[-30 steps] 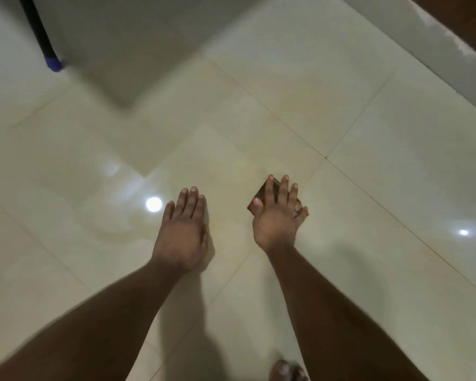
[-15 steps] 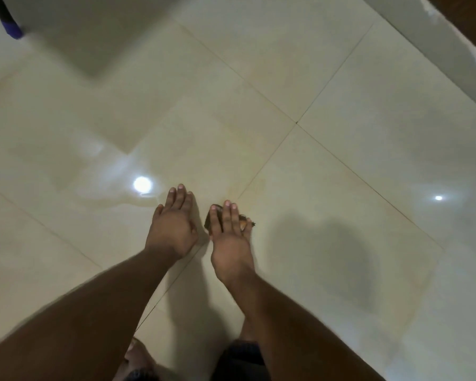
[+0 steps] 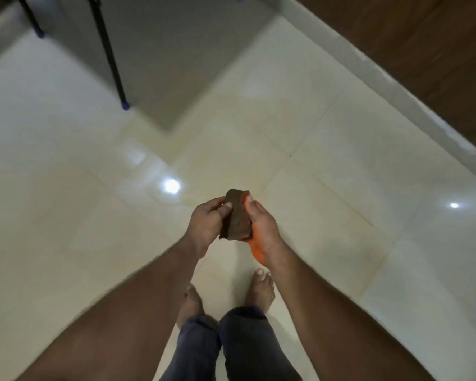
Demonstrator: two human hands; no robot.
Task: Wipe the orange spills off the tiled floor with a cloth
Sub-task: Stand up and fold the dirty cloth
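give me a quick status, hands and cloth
Left hand and right hand both grip the folded brown cloth, held above the cream tiled floor. Orange stain on right palm. Nothing in the way.

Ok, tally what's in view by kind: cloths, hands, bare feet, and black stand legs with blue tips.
Cloths: 1, the folded brown cloth, held by the left hand and right hand
Hands: 2
Bare feet: 2, left, right
Black stand legs with blue tips: 2, and
Total: 7
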